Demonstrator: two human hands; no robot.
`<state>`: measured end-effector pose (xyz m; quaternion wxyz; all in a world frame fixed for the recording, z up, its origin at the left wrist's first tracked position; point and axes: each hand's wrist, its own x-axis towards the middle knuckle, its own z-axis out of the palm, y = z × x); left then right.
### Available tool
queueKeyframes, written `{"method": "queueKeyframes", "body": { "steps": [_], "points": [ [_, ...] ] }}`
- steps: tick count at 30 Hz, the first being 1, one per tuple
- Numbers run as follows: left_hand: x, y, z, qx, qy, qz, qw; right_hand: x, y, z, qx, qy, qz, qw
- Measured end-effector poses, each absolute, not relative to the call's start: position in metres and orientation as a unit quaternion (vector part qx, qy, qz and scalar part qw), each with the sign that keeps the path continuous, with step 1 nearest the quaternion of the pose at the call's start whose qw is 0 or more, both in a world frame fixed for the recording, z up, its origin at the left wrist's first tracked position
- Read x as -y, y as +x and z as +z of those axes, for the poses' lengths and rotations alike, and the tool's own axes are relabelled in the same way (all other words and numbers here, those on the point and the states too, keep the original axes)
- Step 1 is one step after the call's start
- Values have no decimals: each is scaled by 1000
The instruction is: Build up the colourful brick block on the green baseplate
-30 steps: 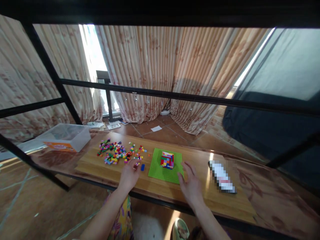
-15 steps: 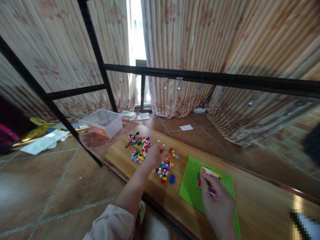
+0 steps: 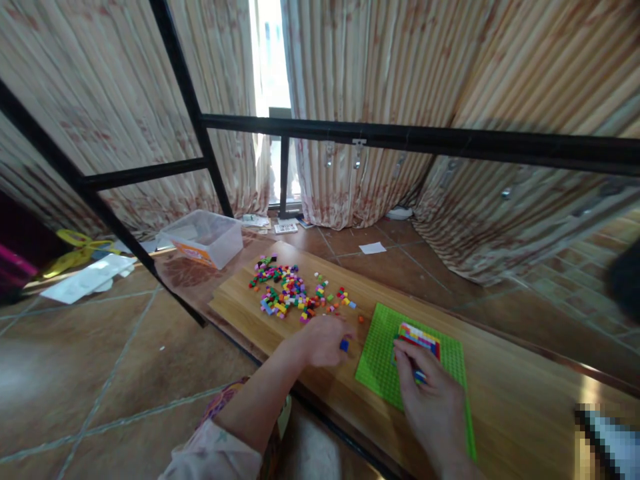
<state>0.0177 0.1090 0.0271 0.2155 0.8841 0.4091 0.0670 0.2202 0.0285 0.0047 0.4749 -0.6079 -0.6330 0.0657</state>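
Observation:
My left hand (image 3: 325, 341) is over the wooden board with its fingers curled down, beside a blue brick (image 3: 344, 345). What its fingertips hold, if anything, is hidden. On the green baseplate (image 3: 377, 360) stands a low block of multicoloured toy bricks (image 3: 423, 337) with white, yellow and red along its top. My right hand (image 3: 433, 393) rests at the near left side of this block, thumb and forefinger pinched together. Whether a small brick is between those fingertips cannot be made out. Loose toy bricks (image 3: 285, 287) lie spread to the left of the baseplate.
The wooden board (image 3: 510, 393) lies across a low table. At its far left end stands a clear plastic bin (image 3: 220, 247) with an orange label. A black metal frame (image 3: 400, 135) runs across in front of curtains. A white paper (image 3: 373, 248) lies on the tiled floor.
My left hand has moved right and nearer to me, from among the loose bricks to beside the blue brick. My right hand stays at the brick block. The view has tilted slightly.

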Motion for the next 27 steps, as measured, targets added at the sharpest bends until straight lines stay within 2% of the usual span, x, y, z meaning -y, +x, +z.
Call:
{"method": "queueKeyframes", "body": {
  "steps": [7,14,20,27],
  "points": [
    [-104,25,28,-419,894,13,160,-26,209,4,680,-562,49,468],
    [-106,41,31,-396,869,166,246,-31,210,3,655,-583,75,474],
    [-101,67,29,-339,824,284,353,-34,219,6,547,-651,198,487],
    [-90,94,30,-300,817,338,357,-41,231,0,469,-592,342,560]
  ]
}}
